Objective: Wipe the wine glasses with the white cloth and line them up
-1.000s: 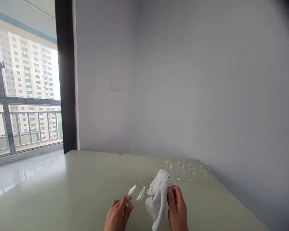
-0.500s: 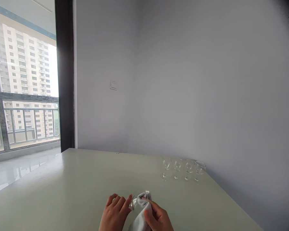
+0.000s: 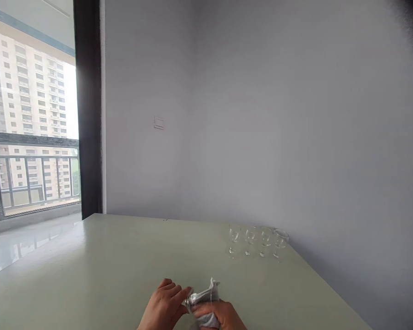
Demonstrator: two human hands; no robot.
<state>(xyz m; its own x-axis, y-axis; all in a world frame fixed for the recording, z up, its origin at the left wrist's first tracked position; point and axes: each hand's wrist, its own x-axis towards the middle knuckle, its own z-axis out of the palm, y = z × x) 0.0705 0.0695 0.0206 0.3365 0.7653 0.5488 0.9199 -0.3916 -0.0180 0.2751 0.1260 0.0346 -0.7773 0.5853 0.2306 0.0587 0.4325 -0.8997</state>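
Observation:
My left hand (image 3: 165, 303) is at the bottom centre, its thumb and fingers pinching a small clear wine glass (image 3: 188, 301) near its foot. The glass lies sideways, and most of its bowl is covered. A light grey cloth (image 3: 214, 292) is bunched about the bowl, with one corner sticking up. My right hand (image 3: 225, 313) is closed on this cloth, its fingers pressing it against the glass. Beyond the hands, to the right, several clear stemmed glasses (image 3: 234, 234) stand upright in a row on the pale green table (image 3: 117, 266).
The grey wall (image 3: 261, 137) rises behind the table's far edge and carries a light switch (image 3: 159, 122). The right table edge slants down past the row of glasses. At left are a dark frame (image 3: 88, 114) and a window looking onto a tall building (image 3: 27, 96).
My right fingers have moved left and wrapped over the cloth, pressing it around the glass; before, they pinched its edge with the cloth opened. The view has shifted slightly right.

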